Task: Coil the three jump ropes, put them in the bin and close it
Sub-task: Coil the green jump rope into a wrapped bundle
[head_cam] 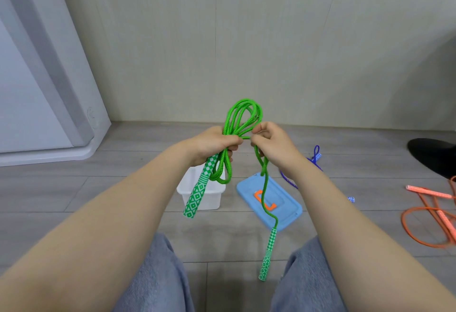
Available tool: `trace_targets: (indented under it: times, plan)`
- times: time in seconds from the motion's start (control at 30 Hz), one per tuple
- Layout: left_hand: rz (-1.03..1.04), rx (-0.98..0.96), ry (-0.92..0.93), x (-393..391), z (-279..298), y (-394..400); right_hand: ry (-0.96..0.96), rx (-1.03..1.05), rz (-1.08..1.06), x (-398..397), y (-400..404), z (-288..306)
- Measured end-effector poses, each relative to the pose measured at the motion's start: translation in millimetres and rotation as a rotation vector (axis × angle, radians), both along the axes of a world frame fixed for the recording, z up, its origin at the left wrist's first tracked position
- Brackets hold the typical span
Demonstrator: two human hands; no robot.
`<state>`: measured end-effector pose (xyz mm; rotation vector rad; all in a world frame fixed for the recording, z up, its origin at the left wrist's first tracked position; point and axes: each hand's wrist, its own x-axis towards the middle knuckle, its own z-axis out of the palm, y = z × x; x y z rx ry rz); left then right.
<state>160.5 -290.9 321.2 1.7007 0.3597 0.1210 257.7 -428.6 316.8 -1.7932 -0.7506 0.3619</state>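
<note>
While the green jump rope (243, 119) is gathered into several braided loops above the floor, the left hand (212, 145) clenches round the bundle and one diamond-patterned handle (197, 190), which slants down in front of the bin. The right hand (271, 143) pinches a strand at the bundle's waist; from it the cord hangs to the second handle (267, 255). Below on the grey plank floor (98, 188) stand the translucent white plastic bin (212, 197), open, and just beside it the flat blue rounded lid (283, 203) with an orange clasp. Farther right lie the blue rope (314, 158) and, near the right edge, the orange rope (429, 215), uncoiled.
</note>
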Motion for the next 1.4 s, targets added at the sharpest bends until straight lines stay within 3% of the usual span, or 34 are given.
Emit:
trace_targets:
  times: [0.17,0.3,0.47,0.6,0.77,0.9,0.97,1.2,1.4]
  plan:
    - [0.069,0.046,-0.063,-3,1,11,0.109,-0.199,0.185,-3,-10,2]
    - [0.194,0.093,-0.127,-5,4,25,0.217,-0.223,0.190,1,-15,1]
    - [0.333,-0.031,-0.185,-8,2,36,0.296,-0.285,0.226,3,-21,2]
    - [0.220,-0.199,-0.108,-7,1,29,0.414,-0.140,0.173,-1,-11,-1]
    - [0.027,-0.128,0.076,-5,-1,12,0.620,0.171,0.101,-1,-3,2]
    - [0.040,-0.134,0.035,-1,-1,1,0.792,0.394,0.131,-3,-1,7]
    - [0.057,-0.167,0.001,-1,3,1,0.750,0.387,0.166,-1,-3,7]
    - [0.061,-0.232,-0.142,-3,11,-1,0.304,-0.115,0.203,3,-8,-5]
    - [0.158,-0.220,-0.139,0,5,7,0.341,-0.022,0.195,-1,-8,-6]
